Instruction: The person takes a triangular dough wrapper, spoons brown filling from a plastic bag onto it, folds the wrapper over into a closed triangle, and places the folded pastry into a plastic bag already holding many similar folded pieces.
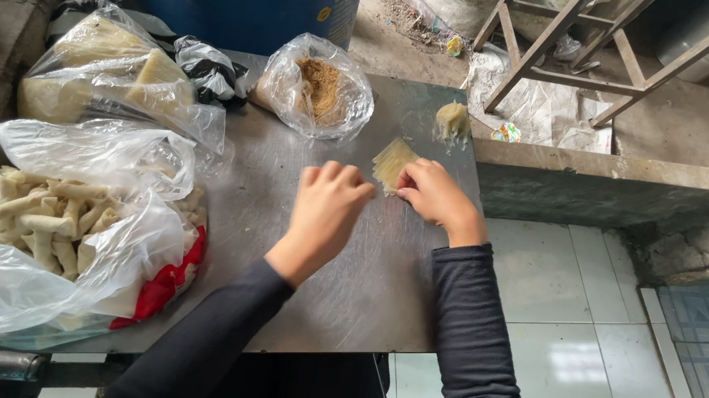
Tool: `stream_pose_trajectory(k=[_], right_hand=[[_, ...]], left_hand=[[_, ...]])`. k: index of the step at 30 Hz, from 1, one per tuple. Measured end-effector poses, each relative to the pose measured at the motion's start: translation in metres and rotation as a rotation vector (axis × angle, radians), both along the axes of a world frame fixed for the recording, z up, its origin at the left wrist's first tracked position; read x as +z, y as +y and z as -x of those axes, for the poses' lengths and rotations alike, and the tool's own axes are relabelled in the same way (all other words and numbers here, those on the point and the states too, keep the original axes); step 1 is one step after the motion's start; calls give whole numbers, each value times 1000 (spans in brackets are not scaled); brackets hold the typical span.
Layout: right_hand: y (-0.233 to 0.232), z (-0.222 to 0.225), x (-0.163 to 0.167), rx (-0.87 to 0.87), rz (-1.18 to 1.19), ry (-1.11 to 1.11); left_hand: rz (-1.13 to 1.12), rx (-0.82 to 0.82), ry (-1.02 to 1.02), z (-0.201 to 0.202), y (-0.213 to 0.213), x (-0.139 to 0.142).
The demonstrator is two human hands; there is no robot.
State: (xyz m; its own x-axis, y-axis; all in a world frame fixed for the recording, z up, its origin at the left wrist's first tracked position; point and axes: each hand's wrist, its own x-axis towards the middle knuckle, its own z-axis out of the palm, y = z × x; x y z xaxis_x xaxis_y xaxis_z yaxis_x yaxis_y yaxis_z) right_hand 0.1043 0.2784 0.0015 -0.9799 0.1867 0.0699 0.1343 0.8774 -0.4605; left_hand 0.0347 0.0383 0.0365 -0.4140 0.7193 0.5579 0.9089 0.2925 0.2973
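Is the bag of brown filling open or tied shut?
Open. The clear bag has its mouth spread wide on the metal table, brown filling exposed.

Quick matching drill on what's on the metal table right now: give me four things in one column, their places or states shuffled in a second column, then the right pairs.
Things:
1. pale wrapper sheet
2. bag of brown filling
3. rolled pieces
4. small dough lump

Places or states:
A. piled in a clear plastic bag at the table's left side
B. sitting alone near the table's far right corner
C. flat on the table, at the fingertips of the right hand
D. open at the top, at the far middle of the table

Pairs: 1-C, 2-D, 3-A, 4-B
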Motion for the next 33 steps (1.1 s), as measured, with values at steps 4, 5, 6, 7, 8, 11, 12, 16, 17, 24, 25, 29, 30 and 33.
stream_pose_trajectory(k=[4,5,6,7,8,11,12,16,17,24,25,29,30,33], right_hand=[[1,3,2,-56,33,66],[4,2,3,-108,178,102],[8,3,4,-160,322,140],[11,3,4,-210,467,173],[14,2,3,-259,486,198],[20,4,3,-412,555,291],[22,4,4,-467,586,327],[25,4,11,-517,789,623],[20,6,14,-496,655,690],[-81,23,13,43,70,600],[-91,27,13,173,8,456],[-97,23,16,127,243,389],[-91,22,18,25,304,430],[-74,20,22,-175,342,495]], left_hand=[[-42,-27,-88,18,51,-37],[-95,-25,-78,21,59,-44],[-148,-23,-69,23,66,-49],[-169,-24,-56,23,70,-54],[-190,-24,-46,23,74,-58],[-5,-20,-34,24,79,-63],[97,-19,-32,24,80,-63],[11,-45,-109,23,74,-63],[-94,-54,-167,25,71,-63],[-280,109,-1365,65,11,-52],[-259,123,-1309,66,4,-49],[-173,157,-1136,61,-20,-43],[-153,157,-1106,59,-23,-42],[-90,190,-888,55,-24,-40]])
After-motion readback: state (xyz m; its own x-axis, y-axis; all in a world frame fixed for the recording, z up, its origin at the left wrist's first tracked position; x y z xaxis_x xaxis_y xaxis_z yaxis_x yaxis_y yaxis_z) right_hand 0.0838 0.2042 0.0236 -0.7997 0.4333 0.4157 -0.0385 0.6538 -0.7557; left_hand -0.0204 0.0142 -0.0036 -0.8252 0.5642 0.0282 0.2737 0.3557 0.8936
